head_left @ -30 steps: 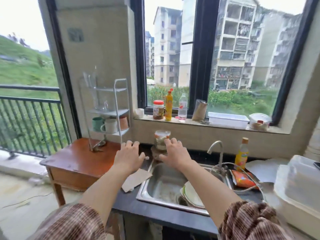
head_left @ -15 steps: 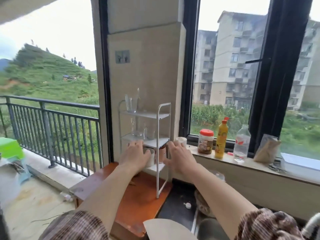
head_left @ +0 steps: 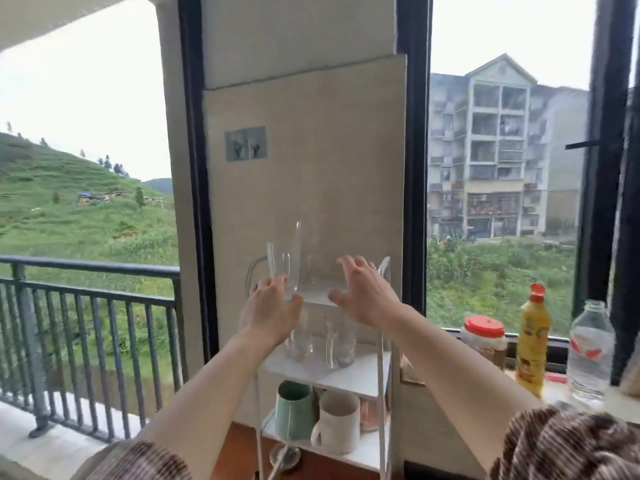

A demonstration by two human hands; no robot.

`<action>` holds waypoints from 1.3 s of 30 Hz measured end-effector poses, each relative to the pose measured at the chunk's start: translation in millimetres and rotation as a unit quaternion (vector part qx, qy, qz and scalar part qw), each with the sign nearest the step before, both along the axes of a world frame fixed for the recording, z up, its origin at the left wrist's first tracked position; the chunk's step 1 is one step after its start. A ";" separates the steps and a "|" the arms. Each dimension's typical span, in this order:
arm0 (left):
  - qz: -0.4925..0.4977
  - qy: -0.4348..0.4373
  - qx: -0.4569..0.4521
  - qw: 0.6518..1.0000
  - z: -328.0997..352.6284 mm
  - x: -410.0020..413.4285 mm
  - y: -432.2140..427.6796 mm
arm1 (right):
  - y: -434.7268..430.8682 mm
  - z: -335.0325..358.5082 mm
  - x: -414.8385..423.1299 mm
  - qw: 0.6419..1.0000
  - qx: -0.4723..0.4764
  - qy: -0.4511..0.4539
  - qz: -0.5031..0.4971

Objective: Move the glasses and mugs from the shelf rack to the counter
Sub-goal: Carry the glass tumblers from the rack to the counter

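The white shelf rack stands against a beige tiled pillar between a balcony opening and a window, and its foot is cut off by the lower edge of the view. On its top tier, clear glasses are hard to separate from the pale wall: a short tumbler at the left and a taller, slimmer glass just right of it. The left hand reaches that tumbler's base, thumb and fingers curled close about it; whether they actually grip is unclear through the glass. The right hand hovers at the rack's top right, fingers spread wide, holding nothing. On the middle tier, 2 clear glasses are partly hidden behind the left wrist. On the bottom tier sit a green mug and a white mug, with a pinkish one behind them mostly blocked. Right of the rack, a windowsill carries a red-lidded jar, a yellow bottle and a clear plastic bottle. Left of the rack runs a dark balcony railing.
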State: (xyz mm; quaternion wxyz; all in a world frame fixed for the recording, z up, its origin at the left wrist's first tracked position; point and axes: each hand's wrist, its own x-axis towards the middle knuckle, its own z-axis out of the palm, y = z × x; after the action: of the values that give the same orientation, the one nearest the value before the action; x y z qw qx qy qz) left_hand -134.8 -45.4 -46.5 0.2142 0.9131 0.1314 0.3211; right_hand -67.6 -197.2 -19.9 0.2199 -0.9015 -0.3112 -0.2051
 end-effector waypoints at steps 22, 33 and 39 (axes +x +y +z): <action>-0.079 -0.148 -0.060 0.984 11.9 118.0 97.3 | 147.0 47.8 194.0 0.935 0.306 0.177 -0.027; -0.115 -0.077 -0.266 0.954 23.7 121.8 101.9 | 142.2 44.6 190.2 0.900 0.385 0.202 -0.022; -0.102 -0.085 -0.447 0.884 35.6 119.0 94.8 | 116.0 55.8 162.6 0.904 0.401 0.145 -0.037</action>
State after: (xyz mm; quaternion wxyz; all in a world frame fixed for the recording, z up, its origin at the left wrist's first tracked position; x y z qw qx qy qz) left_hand -15.8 49.4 -10.9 0.6418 0.6979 0.1485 0.2810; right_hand 95.0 -81.2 35.8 0.5976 -0.7681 -0.1340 -0.1870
